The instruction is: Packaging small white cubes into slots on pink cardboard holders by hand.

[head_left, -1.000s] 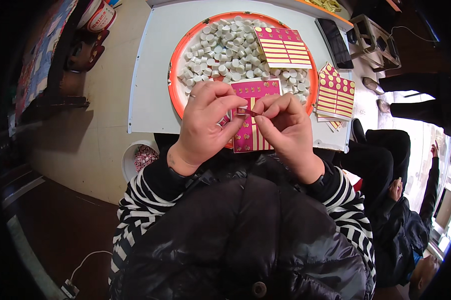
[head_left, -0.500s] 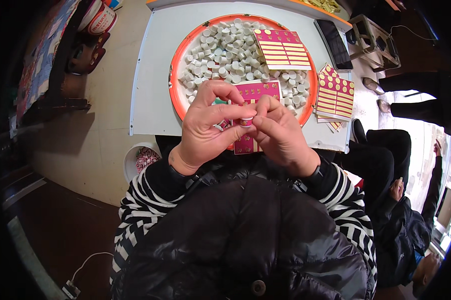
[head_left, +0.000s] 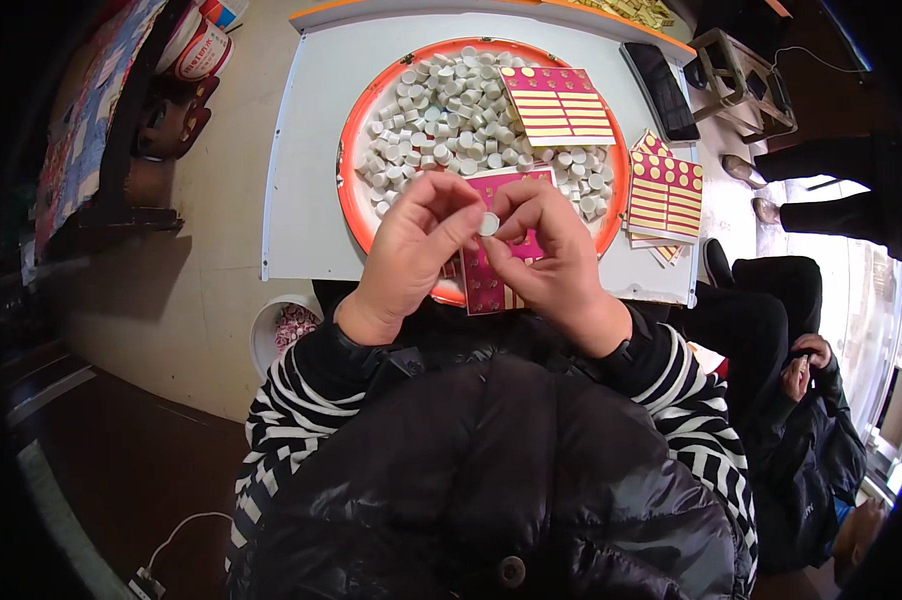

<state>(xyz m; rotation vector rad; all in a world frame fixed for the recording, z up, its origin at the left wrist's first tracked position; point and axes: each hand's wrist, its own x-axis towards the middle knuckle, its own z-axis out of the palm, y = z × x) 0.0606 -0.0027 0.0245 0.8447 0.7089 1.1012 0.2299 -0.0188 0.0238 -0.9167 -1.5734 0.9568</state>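
Note:
Between my fingertips is one small round white cap [head_left: 488,224], its flat face turned up. My left hand [head_left: 401,250] is closed, with its thumb tip against the cap's upper left edge. My right hand [head_left: 556,265] pinches the cap from the other side with thumb and forefinger. Beneath the hands lies a dark pink sticker sheet [head_left: 485,290] with small gold prints, partly hidden by them. Many more white caps [head_left: 441,120] are heaped in a round orange-rimmed tray [head_left: 347,150]. Another sticker sheet [head_left: 559,105], with yellow stripes, rests on the heap's right side.
The tray stands on a white table [head_left: 306,200]. At its right are more sticker sheets [head_left: 665,195] and a black phone [head_left: 661,92]. A white bucket [head_left: 261,335] with small pink-white pieces is on the floor at left. A seated person [head_left: 811,440] is at the right.
The cap has been turned: its pink labelled side showed before, and now its white flat face shows. My fingers have shifted round it, and the right hand's grip has changed.

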